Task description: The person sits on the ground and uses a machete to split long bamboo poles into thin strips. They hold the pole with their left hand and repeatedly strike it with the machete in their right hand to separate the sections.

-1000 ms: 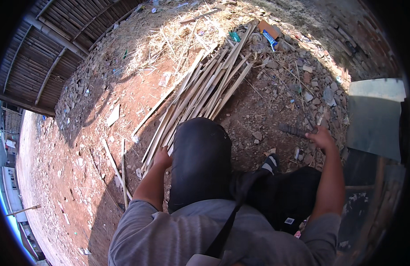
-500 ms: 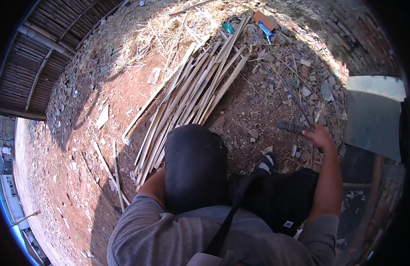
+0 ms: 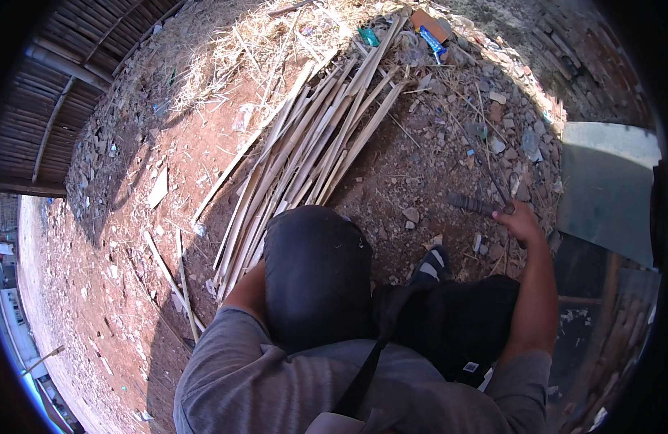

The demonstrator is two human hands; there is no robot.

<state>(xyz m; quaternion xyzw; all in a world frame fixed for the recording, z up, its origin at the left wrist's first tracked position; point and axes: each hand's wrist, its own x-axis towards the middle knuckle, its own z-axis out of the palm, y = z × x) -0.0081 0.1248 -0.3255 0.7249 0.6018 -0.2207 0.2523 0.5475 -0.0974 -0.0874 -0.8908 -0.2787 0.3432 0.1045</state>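
Note:
My right hand (image 3: pixel 520 221) is closed on a dark ridged tool (image 3: pixel 473 204), low over the rubble at the right; its exact kind is unclear. A thin dark rod (image 3: pixel 495 181) runs up and away beside that hand. My left forearm (image 3: pixel 247 293) passes behind a large, rounded dark form (image 3: pixel 318 275), which looks like my bent knee. It hides my left hand, so its fingers and anything in them do not show. Just beyond lies a pile of long split bamboo strips (image 3: pixel 305 155), running away from me on the reddish soil.
My shoe (image 3: pixel 430 264) stands on stony ground between the pile and my right hand. Loose strips (image 3: pixel 171 275) lie at the left. A grey sheet panel (image 3: pixel 609 192) stands at the right, and a bamboo-slat structure (image 3: pixel 52 94) rises at the upper left.
The scene has shifted slightly leftward in view. My left forearm sits a little farther behind the dark rounded form; my right hand stays closed on the tool in nearly the same place.

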